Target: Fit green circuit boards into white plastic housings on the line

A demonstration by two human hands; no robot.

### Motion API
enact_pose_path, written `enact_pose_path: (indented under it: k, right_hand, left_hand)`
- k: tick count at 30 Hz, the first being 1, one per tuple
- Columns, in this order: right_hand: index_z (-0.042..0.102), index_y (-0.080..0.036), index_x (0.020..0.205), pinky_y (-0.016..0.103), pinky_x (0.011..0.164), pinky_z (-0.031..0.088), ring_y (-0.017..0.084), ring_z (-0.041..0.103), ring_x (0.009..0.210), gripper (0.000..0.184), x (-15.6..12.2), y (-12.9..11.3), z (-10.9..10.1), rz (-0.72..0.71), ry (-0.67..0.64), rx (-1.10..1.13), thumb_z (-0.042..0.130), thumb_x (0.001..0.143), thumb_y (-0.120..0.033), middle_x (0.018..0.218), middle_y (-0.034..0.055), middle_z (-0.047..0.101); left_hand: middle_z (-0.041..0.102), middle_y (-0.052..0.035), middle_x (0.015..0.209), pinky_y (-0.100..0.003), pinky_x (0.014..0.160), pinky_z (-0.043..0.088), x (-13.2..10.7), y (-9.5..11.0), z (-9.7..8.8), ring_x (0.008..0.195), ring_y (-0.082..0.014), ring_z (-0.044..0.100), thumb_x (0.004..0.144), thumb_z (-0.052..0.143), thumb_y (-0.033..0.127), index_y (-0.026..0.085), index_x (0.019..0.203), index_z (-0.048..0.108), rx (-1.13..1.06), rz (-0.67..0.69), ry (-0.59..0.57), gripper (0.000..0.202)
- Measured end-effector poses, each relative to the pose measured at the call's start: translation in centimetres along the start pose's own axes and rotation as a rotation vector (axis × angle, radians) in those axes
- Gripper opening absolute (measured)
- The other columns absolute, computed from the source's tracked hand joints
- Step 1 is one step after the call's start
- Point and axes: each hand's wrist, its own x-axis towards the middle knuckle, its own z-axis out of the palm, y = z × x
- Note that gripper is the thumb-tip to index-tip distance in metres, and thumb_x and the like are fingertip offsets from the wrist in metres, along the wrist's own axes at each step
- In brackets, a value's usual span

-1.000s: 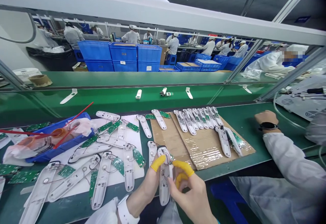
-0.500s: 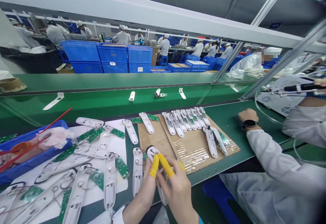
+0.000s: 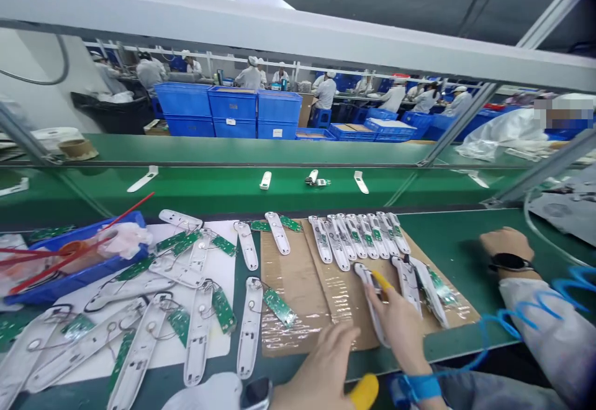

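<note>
My right hand [image 3: 395, 326] reaches onto the brown cardboard sheet [image 3: 298, 286], its fingers closed on a long white plastic housing [image 3: 367, 292] lying there; a yellow finger cot covers its index tip. That housing lies just left of two others [image 3: 419, 286] and below a row of several housings with green boards [image 3: 358, 236]. My left hand [image 3: 321, 363] hovers at the cardboard's near edge, fingers loose and holding nothing, with a yellow cot on the thumb.
White housings wired to green circuit boards [image 3: 223, 307] lie on white paper [image 3: 218, 335] to the left. A blue tray [image 3: 74, 273] holds red sticks. A co-worker's hand [image 3: 505, 242] with a watch rests at right. A green conveyor [image 3: 223, 186] carries parts behind.
The housing I held in both hands near my body has moved right onto the cardboard in my right hand. My left hand has let go of it.
</note>
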Motion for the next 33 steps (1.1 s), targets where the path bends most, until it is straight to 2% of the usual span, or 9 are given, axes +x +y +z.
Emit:
enact_pose_path:
  k: [3,6,10,14,18,22,27,30,33]
  right_hand:
    - [0.051,-0.024,0.055,0.033,0.049,0.025,0.023,0.045,0.045,0.034,1.7,1.0,0.1,0.019,0.007,-0.098,0.049,0.081,-0.046,0.048,0.0081,0.048]
    - [0.054,-0.021,0.06,0.032,0.051,0.019,0.024,0.043,0.05,0.032,2.7,1.4,0.1,0.04,0.014,-0.137,0.043,0.082,-0.041,0.054,0.0118,0.051]
    - [0.065,-0.012,0.082,0.033,0.055,0.021,0.031,0.05,0.073,0.037,3.4,0.7,-0.7,0.078,0.03,-0.055,0.042,0.084,-0.041,0.095,0.0262,0.061]
    - [0.064,-0.008,0.104,0.038,0.066,0.032,0.035,0.048,0.098,0.055,1.5,-2.4,-1.2,0.099,-0.051,0.219,0.046,0.082,-0.055,0.139,0.0243,0.04]
    - [0.066,-0.013,0.098,0.032,0.052,0.038,0.021,0.056,0.065,0.067,-3.5,-7.9,0.6,0.19,-0.409,0.647,0.041,0.078,-0.072,0.097,0.0172,0.067]
    - [0.068,-0.014,0.093,0.023,0.035,0.027,0.01,0.042,0.037,0.07,-7.0,-12.4,2.3,0.366,-0.764,1.039,0.032,0.082,-0.072,0.066,0.0076,0.064]
    - [0.066,-0.019,0.089,0.022,0.051,0.046,0.014,0.06,0.06,0.051,-7.2,-13.4,1.4,0.478,-0.894,1.314,0.057,0.076,-0.067,0.067,0.0031,0.063]
    - [0.064,-0.02,0.094,0.023,0.062,0.051,0.014,0.062,0.065,0.046,-7.0,-12.9,0.5,0.453,-0.925,1.364,0.07,0.07,-0.059,0.074,0.003,0.067]
    - [0.062,-0.017,0.093,0.022,0.057,0.05,0.013,0.061,0.058,0.05,-7.1,-12.4,-0.3,0.391,-0.953,1.359,0.077,0.063,-0.054,0.066,0.0031,0.067]
  left_hand:
    - [0.058,-0.0188,0.125,-0.053,0.107,0.02,-3.5,1.6,-2.5,0.122,-0.0412,0.04,0.066,0.067,0.017,0.015,0.113,0.067,0.508,-0.058,0.065,0.047]
    - [0.056,-0.0237,0.123,-0.052,0.101,0.029,-5.5,3.2,-5.7,0.116,-0.0403,0.045,0.082,0.046,0.026,0.008,0.124,0.056,1.069,-0.068,0.444,0.048]
    - [0.056,-0.0308,0.109,-0.058,0.092,0.028,-5.1,4.0,-9.0,0.108,-0.0454,0.046,0.08,0.034,0.014,-0.007,0.135,0.035,1.218,-0.108,0.723,0.06]
    - [0.061,-0.0209,0.091,-0.053,0.084,0.034,-3.5,3.4,-10.4,0.091,-0.0391,0.055,0.078,0.035,0.013,-0.001,0.138,0.03,1.028,-0.1,0.686,0.061]
    - [0.058,-0.0145,0.104,-0.041,0.085,0.04,-3.0,3.3,-10.0,0.089,-0.0273,0.057,0.084,0.037,0.025,0.011,0.135,0.027,0.682,-0.001,0.59,0.054]
    - [0.055,-0.0109,0.118,-0.031,0.083,0.046,-3.6,3.9,-8.8,0.092,-0.0204,0.059,0.08,0.048,0.036,0.021,0.125,0.032,0.312,0.078,0.464,0.05]
    - [0.065,-0.006,0.09,-0.033,0.068,0.049,-3.8,3.8,-8.0,0.065,-0.0173,0.061,0.075,0.051,0.055,0.02,0.12,0.038,-0.065,-0.056,0.408,0.059]
    - [0.059,-0.0023,0.063,-0.03,0.064,0.047,-3.6,4.0,-7.7,0.055,-0.0137,0.055,0.068,0.056,0.063,0.013,0.092,0.055,-0.231,-0.195,0.319,0.055]
    - [0.057,0.0006,0.059,-0.026,0.06,0.044,-3.6,4.5,-7.5,0.053,-0.0098,0.051,0.06,0.068,0.056,0.016,0.081,0.055,-0.331,-0.236,0.235,0.047]
